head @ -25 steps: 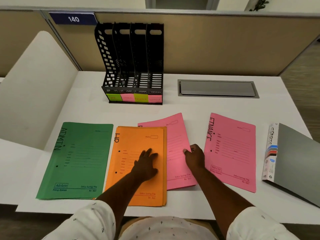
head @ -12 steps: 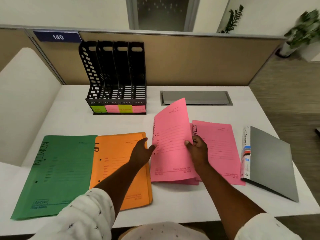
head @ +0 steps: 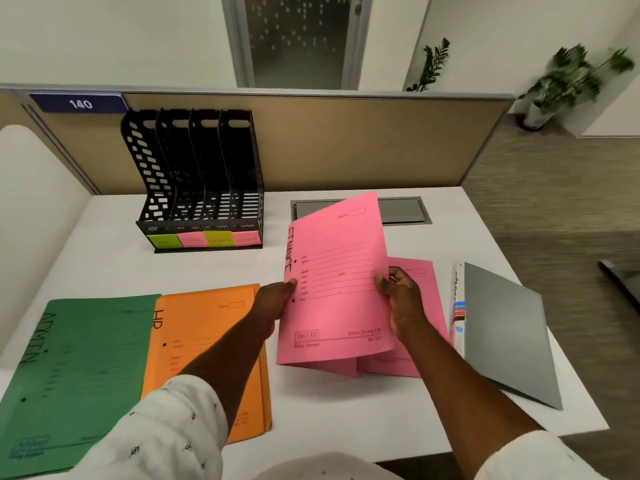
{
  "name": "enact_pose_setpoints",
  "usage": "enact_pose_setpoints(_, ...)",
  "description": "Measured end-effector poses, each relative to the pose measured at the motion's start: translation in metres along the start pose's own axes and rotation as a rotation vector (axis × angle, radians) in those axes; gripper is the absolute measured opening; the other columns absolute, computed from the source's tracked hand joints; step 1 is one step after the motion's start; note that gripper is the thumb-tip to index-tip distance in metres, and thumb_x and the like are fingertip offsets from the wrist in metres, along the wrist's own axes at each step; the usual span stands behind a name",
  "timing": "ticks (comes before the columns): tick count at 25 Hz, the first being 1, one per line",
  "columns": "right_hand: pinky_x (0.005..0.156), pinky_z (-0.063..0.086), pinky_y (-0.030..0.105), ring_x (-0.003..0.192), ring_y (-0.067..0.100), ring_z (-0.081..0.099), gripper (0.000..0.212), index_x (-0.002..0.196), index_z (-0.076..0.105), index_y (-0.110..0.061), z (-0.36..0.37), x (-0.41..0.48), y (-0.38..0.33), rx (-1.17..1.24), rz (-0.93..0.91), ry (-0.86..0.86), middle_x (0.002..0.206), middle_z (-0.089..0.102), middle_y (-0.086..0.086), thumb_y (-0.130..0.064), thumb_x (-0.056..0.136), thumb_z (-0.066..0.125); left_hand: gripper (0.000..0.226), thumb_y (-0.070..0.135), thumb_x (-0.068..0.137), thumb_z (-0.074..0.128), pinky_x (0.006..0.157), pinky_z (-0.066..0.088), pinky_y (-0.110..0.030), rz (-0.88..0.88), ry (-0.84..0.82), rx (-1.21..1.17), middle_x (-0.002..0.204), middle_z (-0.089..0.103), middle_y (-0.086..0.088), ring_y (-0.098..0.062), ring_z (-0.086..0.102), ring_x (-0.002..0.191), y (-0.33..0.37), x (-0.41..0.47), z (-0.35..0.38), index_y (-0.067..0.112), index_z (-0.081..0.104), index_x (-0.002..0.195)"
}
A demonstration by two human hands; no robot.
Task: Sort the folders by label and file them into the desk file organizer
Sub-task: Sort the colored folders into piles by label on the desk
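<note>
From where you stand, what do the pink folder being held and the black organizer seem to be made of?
Pink folder: thin matte card, probably; it bends where the hands lift it.
Black organizer: likely moulded plastic, slightly glossy, with punched slots in rigid walls.

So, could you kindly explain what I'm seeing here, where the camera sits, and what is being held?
There is no machine: a person wears a camera on the head, looking down at a white desk. The left hand and right hand together hold up a pink folder marked FINANCE. Another pink folder lies beneath it. A green ADMIN folder, an orange HR folder and a grey binder lie flat. The black file organizer at the back appears empty.
</note>
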State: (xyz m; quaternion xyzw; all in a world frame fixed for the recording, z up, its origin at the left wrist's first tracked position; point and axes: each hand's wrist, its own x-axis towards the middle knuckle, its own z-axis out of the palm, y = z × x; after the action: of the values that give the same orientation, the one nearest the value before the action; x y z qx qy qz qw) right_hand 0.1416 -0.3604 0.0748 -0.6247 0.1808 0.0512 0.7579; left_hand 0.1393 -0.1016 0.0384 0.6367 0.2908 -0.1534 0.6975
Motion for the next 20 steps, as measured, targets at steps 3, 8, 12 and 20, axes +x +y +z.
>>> enact_pose_setpoints(3,0.084,0.059,0.049,0.095,0.036,0.07,0.01,0.1,0.07,-0.014,-0.02,0.008,0.008,-0.159,0.003,0.072,0.099,0.076,0.007,-0.016,0.09,0.071,0.015,0.017,0.095,0.068,0.076,0.061,-0.043,0.049,0.057,-0.071,0.105,0.077,-0.015,-0.034,0.075,0.088,0.005,0.002,0.011,0.007,0.072,0.106)
enact_pose_setpoints(8,0.086,0.058,0.042,0.102,0.025,0.065,0.037,0.123,0.06,-0.019,-0.037,0.022,0.019,-0.375,0.02,0.089,0.116,0.066,-0.003,-0.022,0.089,0.073,0.021,0.013,0.098,0.062,0.087,0.06,-0.054,0.093,0.047,-0.085,0.102,0.077,-0.017,-0.04,0.074,0.093,0.022,0.005,0.024,0.003,0.071,0.114)
enact_pose_setpoints(12,0.069,0.051,0.022,0.1,0.022,0.063,0.043,0.13,0.051,-0.022,-0.057,0.04,0.021,-0.428,0.033,0.112,0.117,0.061,-0.002,-0.021,0.091,0.07,0.021,0.015,0.1,0.06,0.09,0.058,-0.056,0.076,-0.021,-0.073,0.107,0.076,-0.017,-0.041,0.073,0.099,0.029,0.0,0.056,0.005,0.07,0.114)
enact_pose_setpoints(20,0.068,0.047,0.021,0.094,0.021,0.062,0.022,0.111,0.058,-0.021,-0.124,0.066,0.032,-0.704,0.025,0.203,0.106,0.066,-0.002,-0.016,0.092,0.066,0.02,0.012,0.098,0.06,0.09,0.058,-0.055,0.057,-0.005,0.079,0.108,0.076,-0.016,-0.04,0.073,0.098,-0.015,0.012,0.125,0.006,0.07,0.115)
